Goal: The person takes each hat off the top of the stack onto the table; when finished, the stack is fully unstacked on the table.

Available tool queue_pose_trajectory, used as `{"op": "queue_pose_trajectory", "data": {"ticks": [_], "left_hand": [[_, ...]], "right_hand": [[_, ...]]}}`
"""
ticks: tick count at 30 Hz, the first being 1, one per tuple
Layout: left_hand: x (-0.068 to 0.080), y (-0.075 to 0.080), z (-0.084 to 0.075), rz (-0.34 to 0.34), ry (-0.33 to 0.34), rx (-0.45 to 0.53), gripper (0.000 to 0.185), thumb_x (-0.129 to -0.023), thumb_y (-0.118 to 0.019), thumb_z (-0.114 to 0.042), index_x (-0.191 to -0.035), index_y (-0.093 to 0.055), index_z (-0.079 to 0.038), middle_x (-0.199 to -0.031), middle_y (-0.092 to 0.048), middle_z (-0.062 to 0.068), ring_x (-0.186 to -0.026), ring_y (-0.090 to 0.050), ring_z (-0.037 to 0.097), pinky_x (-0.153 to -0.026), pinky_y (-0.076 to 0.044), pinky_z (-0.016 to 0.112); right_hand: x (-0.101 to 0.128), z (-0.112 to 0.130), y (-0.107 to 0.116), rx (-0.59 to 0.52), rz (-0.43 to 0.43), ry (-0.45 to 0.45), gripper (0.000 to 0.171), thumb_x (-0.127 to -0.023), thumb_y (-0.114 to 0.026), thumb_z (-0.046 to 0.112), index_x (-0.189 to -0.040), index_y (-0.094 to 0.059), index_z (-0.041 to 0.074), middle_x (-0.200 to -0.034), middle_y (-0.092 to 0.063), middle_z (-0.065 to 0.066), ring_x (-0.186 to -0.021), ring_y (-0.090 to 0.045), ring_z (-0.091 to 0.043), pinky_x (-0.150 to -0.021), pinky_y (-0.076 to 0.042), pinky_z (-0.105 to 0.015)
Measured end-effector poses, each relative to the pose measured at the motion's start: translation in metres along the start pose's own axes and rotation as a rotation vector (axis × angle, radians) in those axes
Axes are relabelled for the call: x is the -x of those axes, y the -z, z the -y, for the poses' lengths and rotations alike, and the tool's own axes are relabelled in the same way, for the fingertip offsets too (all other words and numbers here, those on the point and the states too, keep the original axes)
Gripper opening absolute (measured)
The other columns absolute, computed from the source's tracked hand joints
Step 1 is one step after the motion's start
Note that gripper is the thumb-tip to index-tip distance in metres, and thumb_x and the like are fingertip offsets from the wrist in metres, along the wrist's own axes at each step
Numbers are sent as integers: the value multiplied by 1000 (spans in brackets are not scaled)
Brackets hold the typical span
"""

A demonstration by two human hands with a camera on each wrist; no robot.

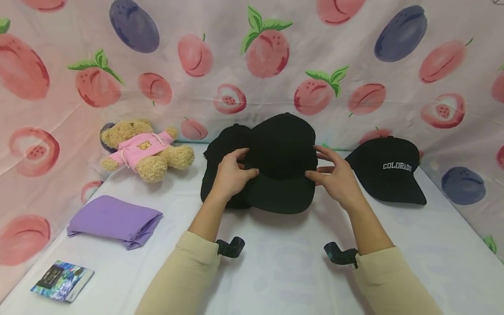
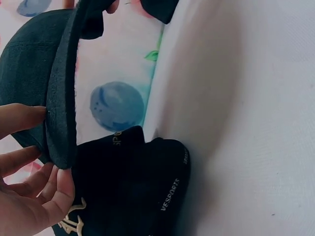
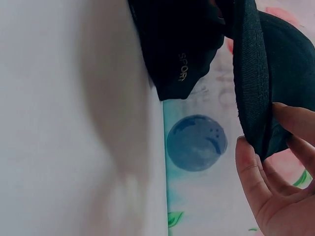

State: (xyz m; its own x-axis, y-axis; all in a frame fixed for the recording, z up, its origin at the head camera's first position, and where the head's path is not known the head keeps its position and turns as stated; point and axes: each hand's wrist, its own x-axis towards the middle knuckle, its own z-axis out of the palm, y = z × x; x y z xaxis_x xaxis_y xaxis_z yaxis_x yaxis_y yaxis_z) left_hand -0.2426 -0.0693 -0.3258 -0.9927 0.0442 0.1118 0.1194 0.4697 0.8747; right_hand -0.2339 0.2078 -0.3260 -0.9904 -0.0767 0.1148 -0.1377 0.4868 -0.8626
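Note:
Both hands hold a plain black cap [image 1: 282, 144] by its sides, above the white table. The left hand [image 1: 231, 173] pinches the side where brim meets crown, thumb on the front and fingers behind. On the opposite side the right hand [image 1: 335, 178] grips the same way, its thumb at the brim's corner. Behind and to the left, partly hidden, stands a second black cap [image 1: 228, 140]; a gold emblem and pale lettering show on this cap [image 2: 147, 177] in the left wrist view. A black cap with white COLORADO lettering [image 1: 387, 170] sits at the right.
A teddy bear [image 1: 143, 146] in a pink top lies at the back left. Nearer are a folded purple cloth [image 1: 112, 218] and a small colourful packet [image 1: 62, 281]. The fruit-print curtain [image 1: 267, 92] hangs along the table's back edge.

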Motion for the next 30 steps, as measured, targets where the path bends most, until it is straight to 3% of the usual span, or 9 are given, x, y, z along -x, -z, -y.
{"op": "queue_pose_trajectory", "data": {"ticks": [17,30], "left_hand": [[-17,-27,3,15,-35,-31,66,-88,-78,-13,-149,-54,-7,-139,-59,19,-112,-62,30,-94,-54,43],[-25,-51,-3,7,-2,-32,63,-89,-77,-12,-148,-55,-6,-137,-59,19,-115,-59,32,-101,-51,46]], "right_hand": [[-3,-19,13,9,-30,-7,76,-94,-75,18,-160,-38,28,-162,-41,-14,-126,-59,-36,-76,-56,-17],[-7,-35,22,31,-56,-19,77,-96,-74,22,-162,-36,31,-165,-38,-13,-131,-55,-38,-75,-52,-13]]}}
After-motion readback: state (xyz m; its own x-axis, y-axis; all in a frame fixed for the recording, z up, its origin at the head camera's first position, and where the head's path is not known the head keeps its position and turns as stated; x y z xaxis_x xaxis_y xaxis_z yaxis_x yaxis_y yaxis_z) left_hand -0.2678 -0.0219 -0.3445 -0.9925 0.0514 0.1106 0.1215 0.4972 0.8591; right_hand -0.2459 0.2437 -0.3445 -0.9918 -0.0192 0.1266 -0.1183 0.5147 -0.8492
